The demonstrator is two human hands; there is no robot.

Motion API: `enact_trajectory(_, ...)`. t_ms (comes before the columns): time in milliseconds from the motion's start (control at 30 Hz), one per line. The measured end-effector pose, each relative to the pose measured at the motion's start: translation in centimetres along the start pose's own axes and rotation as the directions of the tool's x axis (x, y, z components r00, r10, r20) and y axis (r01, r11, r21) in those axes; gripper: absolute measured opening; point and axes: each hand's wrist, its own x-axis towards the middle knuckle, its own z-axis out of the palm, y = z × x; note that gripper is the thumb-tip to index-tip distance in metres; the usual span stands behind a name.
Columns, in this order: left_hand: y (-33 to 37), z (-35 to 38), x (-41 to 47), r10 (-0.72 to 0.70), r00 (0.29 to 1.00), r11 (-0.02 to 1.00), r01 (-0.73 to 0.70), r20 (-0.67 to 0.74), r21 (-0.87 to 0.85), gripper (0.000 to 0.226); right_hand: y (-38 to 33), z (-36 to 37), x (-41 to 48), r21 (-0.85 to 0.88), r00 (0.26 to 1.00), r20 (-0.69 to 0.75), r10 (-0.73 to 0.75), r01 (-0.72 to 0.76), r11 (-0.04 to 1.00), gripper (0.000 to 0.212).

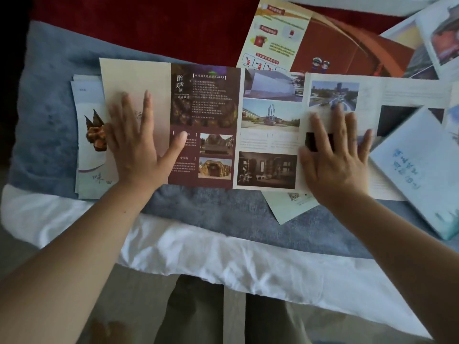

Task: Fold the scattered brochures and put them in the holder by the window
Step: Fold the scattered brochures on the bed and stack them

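Around the long unfolded brochure [236,125], open room lies at 6 o'clock, on the bare grey-blue blanket [223,212] and the white sheet [223,259] — and at 11 o'clock on the red cover [149,28]. A stack of brochures [85,108] blocks 9 o'clock; a yellow-and-red brochure [273,38] crowds 1 o'clock; a blue booklet [417,175] overlaps at 3 to 4 o'clock, a pale leaflet [288,209] at 5.

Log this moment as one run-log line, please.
left hand: flat on beige panel of open brochure | right hand: flat on white photo panel | fold: not begun | holder: not in view
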Motion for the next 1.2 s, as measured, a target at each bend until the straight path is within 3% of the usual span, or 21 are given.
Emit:
enact_trajectory(100, 0.6, 0.2, 0.3, -0.013, 1.0, 1.0, 0.013, -0.007, 0.008, 0.09, -1.2, -0.2, 0.7, 0.019, 0.998, -0.01, 0.067, -0.067, 0.998, 0.066)
enact_trajectory(233, 1.3, 0.2, 0.3, -0.06, 0.998, 0.998, 0.059, -0.035, -0.027, 0.087, -5.3, 0.4, 0.6, 0.07, 0.995, 0.015, -0.097, 0.095, 0.993, 0.065)
enact_trajectory(367, 1.7, -0.2, 0.4, -0.077, 0.997, 0.993, 0.076, -0.005, -0.087, 0.088, -7.3, 1.8, 0.6, 0.081, 0.997, -0.012, -0.073, 0.074, 0.994, 0.065)
enact_trajectory(633, 5.5, -0.4, -0.7, 0.066, 0.995, 0.964, -0.044, 0.076, -0.261, 0.083, -7.2, 1.9, 0.7, 0.073, 0.997, -0.019, -0.077, 0.078, 0.994, 0.064)
enact_trajectory(867, 12.4, -0.2, -2.8, 0.257, 0.958, 0.954, -0.229, 0.13, -0.195, 0.076, -6.2, 1.0, 0.4, 0.164, 0.99, -0.019, -0.138, 0.139, 0.977, 0.062)
enact_trajectory(933, 14.5, 0.2, -3.2, 0.26, 0.951, 0.951, -0.222, 0.166, -0.214, 0.078, -5.3, 0.9, 0.2, 0.185, 0.989, -0.014, -0.146, 0.146, 0.972, 0.064)
enact_trajectory(1067, 18.5, 1.2, -3.6, 0.25, 0.94, 0.954, -0.199, 0.233, -0.223, 0.082, -2.6, 0.5, -1.0, 0.134, 0.998, 0.053, -0.025, 0.017, 0.991, 0.07)
enact_trajectory(1200, 20.5, 3.5, -2.5, 0.232, 0.91, 0.973, -0.217, 0.344, -0.081, 0.084, 0.4, 0.5, -3.1, 0.166, 0.999, 0.025, 0.03, -0.034, 0.986, 0.064)
